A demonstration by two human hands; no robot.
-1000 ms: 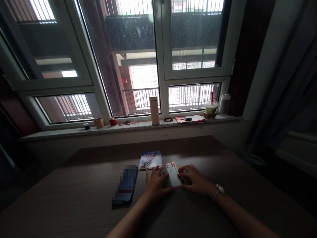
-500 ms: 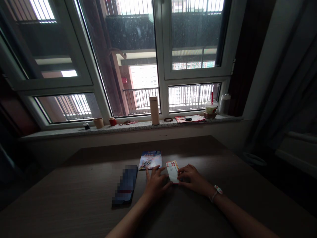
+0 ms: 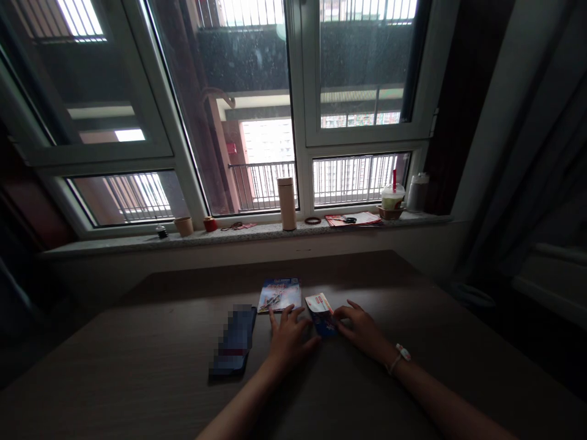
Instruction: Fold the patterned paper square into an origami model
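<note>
A small folded leaflet [image 3: 323,318] lies on the table in front of me; its white, printed upper part is bent over a dark blue part. My right hand [image 3: 358,327], with a beaded bracelet [image 3: 402,352] on its wrist, pinches the leaflet's right edge between thumb and fingers. At the left edge rests my left hand [image 3: 290,336], its fingers spread and its thumb by the leaflet's lower corner; whether the thumb touches it is hard to tell. Just beyond the left fingertips is a blue picture booklet [image 3: 279,295]. Left of that hand lies a dark phone-like item [image 3: 233,342], partly pixelated.
The brown table [image 3: 137,360] reaches toward a stone windowsill [image 3: 220,237]. On the sill stand a beige flask [image 3: 287,205], a paper cup [image 3: 184,227], a red spool-like item [image 3: 210,224], papers with scissors [image 3: 350,220], a drink with a straw [image 3: 392,197] and a grey bottle [image 3: 417,192].
The leaflet lay white side up before; now its lower part shows dark blue, with the white part bent above. My right hand has shifted slightly right. My left hand has barely moved.
</note>
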